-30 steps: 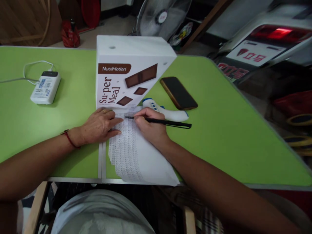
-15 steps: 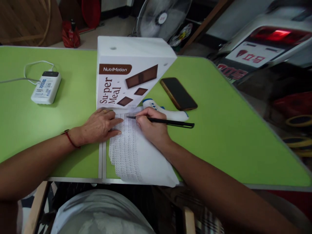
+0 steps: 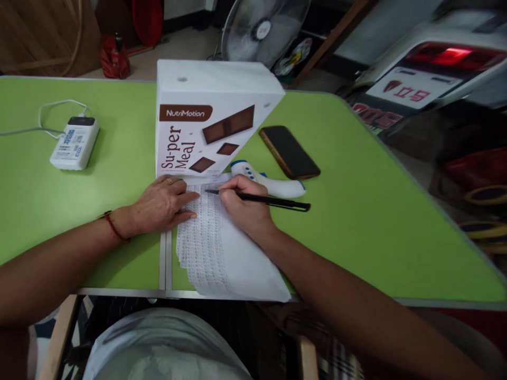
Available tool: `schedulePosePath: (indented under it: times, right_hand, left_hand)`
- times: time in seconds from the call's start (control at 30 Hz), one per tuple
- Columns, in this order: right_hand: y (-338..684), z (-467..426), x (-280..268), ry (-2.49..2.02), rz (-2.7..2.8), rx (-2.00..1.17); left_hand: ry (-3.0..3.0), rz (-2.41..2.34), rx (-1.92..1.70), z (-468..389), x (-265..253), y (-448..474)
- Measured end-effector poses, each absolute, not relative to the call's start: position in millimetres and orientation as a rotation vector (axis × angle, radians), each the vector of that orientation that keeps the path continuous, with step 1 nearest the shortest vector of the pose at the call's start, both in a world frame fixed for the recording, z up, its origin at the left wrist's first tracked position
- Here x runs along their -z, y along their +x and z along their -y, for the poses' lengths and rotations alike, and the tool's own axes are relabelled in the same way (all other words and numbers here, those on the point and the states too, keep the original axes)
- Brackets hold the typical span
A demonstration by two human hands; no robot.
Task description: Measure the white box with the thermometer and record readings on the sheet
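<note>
A white sheet of paper [image 3: 245, 264], covered on its left part with dense columns of handwriting, lies on the green table and reaches its front edge. My left hand [image 3: 162, 203] rests flat at the paper's upper left, fingers apart, with a ring on one finger. In my right hand [image 3: 245, 206] is a black pen [image 3: 277, 202], its tip touching or just above the writing near the top of the sheet. Just behind both hands stands a white NutriMotion box [image 3: 178, 119]. A white and blue infrared thermometer [image 3: 283, 187] lies behind my right hand, partly hidden by it.
A smartphone [image 3: 289, 151] in a brown case lies right of the box. On the left sits a white device [image 3: 75, 143] with cables. The green table [image 3: 376, 221] has a seam near my left hand. Behind it stand a fan [image 3: 263, 31] and a scooter [image 3: 435, 68].
The back end of the pen has tipped slightly downward and to the left as my right hand shifts a little. My left hand and the paper stay in place.
</note>
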State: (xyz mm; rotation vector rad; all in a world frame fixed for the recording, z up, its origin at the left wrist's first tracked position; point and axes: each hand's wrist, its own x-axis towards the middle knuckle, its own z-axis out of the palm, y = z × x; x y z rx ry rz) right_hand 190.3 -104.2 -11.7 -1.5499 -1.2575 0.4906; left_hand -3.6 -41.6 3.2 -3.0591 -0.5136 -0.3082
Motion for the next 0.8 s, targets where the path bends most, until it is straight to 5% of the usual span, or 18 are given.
schedulePosePath:
  times: [0.8]
  right_hand:
    - [190.2, 105.2, 17.0, -1.508, 1.254, -0.558]
  left_hand:
    - [-3.076, 0.529, 0.270, 42.4, -5.3, -4.1]
